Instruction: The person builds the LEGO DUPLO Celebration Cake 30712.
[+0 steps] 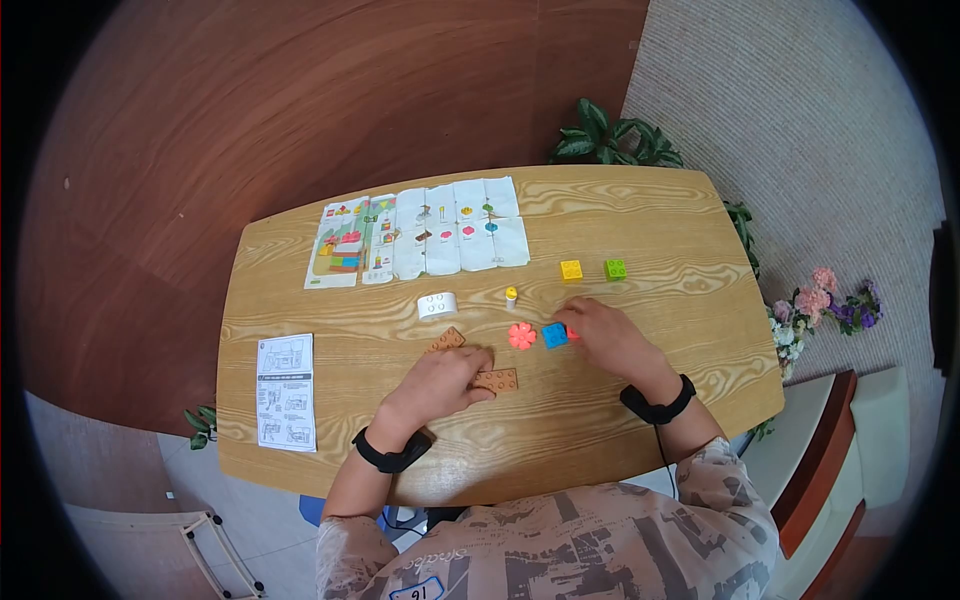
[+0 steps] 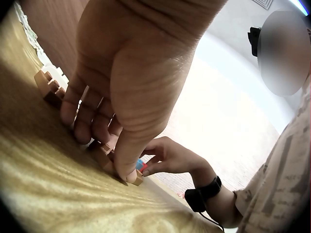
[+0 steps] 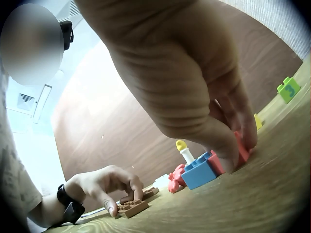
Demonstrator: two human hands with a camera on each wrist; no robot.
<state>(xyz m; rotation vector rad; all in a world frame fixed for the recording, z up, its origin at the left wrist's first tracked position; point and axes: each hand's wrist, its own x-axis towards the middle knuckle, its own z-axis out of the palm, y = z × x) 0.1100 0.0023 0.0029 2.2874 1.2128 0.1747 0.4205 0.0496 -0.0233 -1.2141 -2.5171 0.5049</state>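
My left hand (image 1: 438, 383) pinches a flat brown toy brick (image 1: 503, 379) on the table, thumb on the near side and fingers on the far side. Just behind that hand lies a second brown brick (image 1: 447, 340), partly covered by it in the head view. With thumb and fingers, my right hand (image 1: 610, 340) grips a red brick (image 3: 216, 162), mostly hidden under the fingers. Left of the red brick stands a blue brick (image 1: 555, 335), right up against it. Beside the blue one is a coral-pink flower piece (image 1: 521, 336).
A white brick (image 1: 437, 305) and a yellow-tipped candle piece (image 1: 511, 297) stand farther back. Behind the right hand are a yellow brick (image 1: 571, 270) and a green brick (image 1: 615, 269). A creased picture sheet (image 1: 460, 230) lies at the back left, a printed leaflet (image 1: 286, 392) at the left edge.
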